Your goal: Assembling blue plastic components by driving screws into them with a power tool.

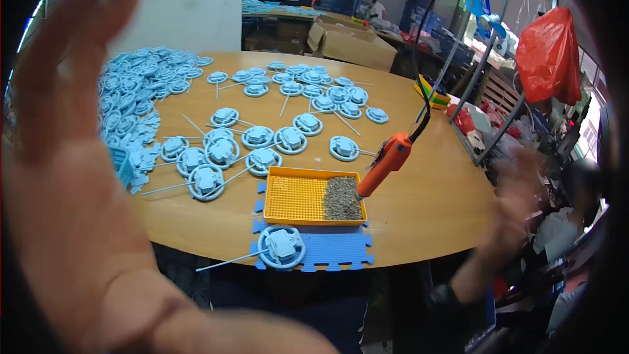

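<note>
Matting of blue foam [337,249] at the lower centre of the head view bears one light blue wheel-shaped part [283,247], its thin rod [229,260] pointing to the lower left past the table edge. It looks like moulded plastic, so it should be light and stiff, rather smooth under the fingers; the rod is probably the weak spot and could bend or snap, so the round rim or boxy hub seems the better place to take hold. Just above it sits a yellow tray [291,200] with small grey metal pieces [342,198] at its right end, and an orange power screwdriver [386,165] leans there, tip down. The left hand [78,183], large and blurred, fills the left side, fingers extended upward, released, with nothing seen in it. The right hand [512,203], also blurred, is raised at the right, wrist lower and fingers up; it appears loosely open and empty. Both stand well apart from the wheel-shaped part. Similar wheels [257,136] lie across the table [426,206].
</note>
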{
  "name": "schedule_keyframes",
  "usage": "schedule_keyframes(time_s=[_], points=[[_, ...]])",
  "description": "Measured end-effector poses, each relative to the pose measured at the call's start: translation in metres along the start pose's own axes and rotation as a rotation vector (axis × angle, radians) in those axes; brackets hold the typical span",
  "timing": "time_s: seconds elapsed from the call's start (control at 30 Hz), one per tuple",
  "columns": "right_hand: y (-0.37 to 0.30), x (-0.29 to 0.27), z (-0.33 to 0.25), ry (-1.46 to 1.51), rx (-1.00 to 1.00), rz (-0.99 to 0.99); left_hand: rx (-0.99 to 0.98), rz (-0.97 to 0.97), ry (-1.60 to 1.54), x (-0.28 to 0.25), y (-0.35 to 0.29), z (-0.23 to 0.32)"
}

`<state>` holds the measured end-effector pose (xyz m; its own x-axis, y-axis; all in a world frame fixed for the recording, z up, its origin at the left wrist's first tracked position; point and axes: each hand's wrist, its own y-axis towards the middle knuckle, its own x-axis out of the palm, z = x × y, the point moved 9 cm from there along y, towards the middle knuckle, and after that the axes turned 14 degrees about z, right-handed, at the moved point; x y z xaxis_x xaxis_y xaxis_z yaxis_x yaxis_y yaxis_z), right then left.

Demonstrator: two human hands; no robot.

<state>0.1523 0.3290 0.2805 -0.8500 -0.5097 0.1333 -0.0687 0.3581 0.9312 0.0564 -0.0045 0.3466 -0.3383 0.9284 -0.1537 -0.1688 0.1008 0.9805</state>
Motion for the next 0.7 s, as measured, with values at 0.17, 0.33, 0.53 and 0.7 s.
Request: schedule_keyframes(time_s=[0.17,0.33,0.53,0.7], points=[[-0.114,0.060,0.150,-0.023,0.681,-0.402,-0.234,-0.439,-0.256,0.134,-0.117,-0.054],[-0.162,0.105,0.167,0.467,1.065,-0.337,-0.533,-0.905,-0.368,0.283,-0.256,-0.075],[-0.173,0.109,0.171,0.505,0.994,-0.208,-0.586,-0.959,-0.403,0.351,-0.288,-0.070],[-0.154,0.108,0.159,0.590,0.986,-0.132,-0.519,-0.921,-0.391,0.343,-0.289,-0.076]])
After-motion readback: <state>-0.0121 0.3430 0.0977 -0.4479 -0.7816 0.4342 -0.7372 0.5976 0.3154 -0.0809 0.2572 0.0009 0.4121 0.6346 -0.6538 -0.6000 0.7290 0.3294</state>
